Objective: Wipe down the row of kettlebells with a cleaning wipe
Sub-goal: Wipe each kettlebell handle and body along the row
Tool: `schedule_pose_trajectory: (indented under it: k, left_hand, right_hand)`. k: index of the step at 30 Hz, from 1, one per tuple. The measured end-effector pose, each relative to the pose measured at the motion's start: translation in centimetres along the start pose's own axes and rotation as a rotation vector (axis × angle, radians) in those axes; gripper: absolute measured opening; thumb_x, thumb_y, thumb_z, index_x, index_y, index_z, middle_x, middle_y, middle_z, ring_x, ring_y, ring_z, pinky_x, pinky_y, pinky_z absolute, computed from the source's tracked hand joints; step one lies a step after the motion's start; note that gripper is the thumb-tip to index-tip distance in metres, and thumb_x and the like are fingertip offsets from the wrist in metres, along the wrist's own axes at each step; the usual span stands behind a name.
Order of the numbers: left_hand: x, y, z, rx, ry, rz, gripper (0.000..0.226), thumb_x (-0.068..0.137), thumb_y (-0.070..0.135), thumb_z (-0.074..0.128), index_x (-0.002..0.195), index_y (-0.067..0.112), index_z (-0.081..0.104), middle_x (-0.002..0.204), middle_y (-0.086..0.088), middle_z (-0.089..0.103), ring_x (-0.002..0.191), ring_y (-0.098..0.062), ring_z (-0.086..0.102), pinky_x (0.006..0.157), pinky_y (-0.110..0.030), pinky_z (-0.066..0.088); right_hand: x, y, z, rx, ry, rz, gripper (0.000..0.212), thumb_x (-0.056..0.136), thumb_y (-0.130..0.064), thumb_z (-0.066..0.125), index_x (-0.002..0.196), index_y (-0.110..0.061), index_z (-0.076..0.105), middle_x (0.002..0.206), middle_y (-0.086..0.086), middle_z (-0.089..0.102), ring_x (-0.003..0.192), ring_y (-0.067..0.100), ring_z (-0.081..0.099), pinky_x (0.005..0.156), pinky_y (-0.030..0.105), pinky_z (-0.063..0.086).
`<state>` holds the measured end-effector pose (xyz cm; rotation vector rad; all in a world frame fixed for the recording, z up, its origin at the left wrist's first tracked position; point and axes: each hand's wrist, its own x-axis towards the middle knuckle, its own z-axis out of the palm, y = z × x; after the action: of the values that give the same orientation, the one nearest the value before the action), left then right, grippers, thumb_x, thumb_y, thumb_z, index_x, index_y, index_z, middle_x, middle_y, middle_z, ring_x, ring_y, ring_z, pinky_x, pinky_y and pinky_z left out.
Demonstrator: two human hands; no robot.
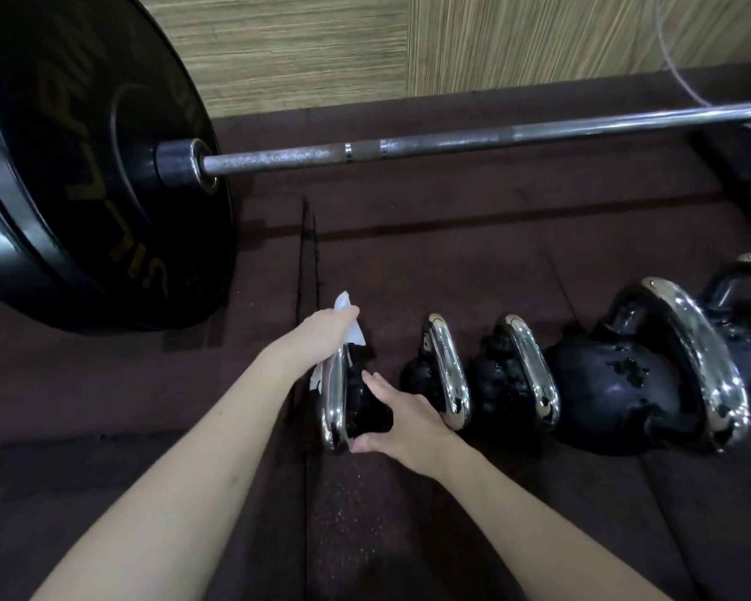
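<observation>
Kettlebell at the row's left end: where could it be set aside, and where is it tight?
Bare mat lies between the bumper plate and the leftmost kettlebell, and between the barbell and the row. The neighbouring kettlebells crowd its right. The left hand holds the wipe.

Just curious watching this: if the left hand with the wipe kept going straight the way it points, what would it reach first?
Probably bare floor mat, then the barbell bar beyond it; depth is hard to judge. The left hand holds the wipe.
</observation>
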<state>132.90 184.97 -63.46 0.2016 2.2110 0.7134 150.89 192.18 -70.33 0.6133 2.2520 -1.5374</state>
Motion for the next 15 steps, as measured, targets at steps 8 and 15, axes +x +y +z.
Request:
schedule_pose_trajectory:
  k: [8, 15]
  left_hand:
    - [-9.9, -8.6, 3.9, -0.063, 0.147, 0.371, 0.051, 0.105, 0.052, 0.049, 0.15, 0.042, 0.028, 0.128, 0.016, 0.061, 0.115, -0.004, 0.063, 0.097, -0.034, 0.051]
    - [-13.0, -10.7, 7.0, -0.161, 0.155, 0.414, 0.055, 0.104, 0.059, 0.042, 0.145, 0.076, 0.011, 0.141, 0.035, 0.052, 0.13, 0.014, 0.05, 0.101, -0.016, 0.044]
  right_hand:
    - [0.5, -0.3, 0.0, -0.101, 0.038, -0.001, 0.109, 0.077, -0.048, 0.088, 0.163, -0.049, 0.02, 0.171, -0.026, 0.016, 0.16, 0.014, 0.022, 0.13, 0.037, 0.023]
    - [0.2, 0.2, 0.1, -0.127, 0.032, -0.038, 0.098, 0.09, -0.043, 0.079, 0.165, -0.047, 0.015, 0.174, -0.021, 0.011, 0.16, 0.015, 0.021, 0.13, 0.035, 0.022]
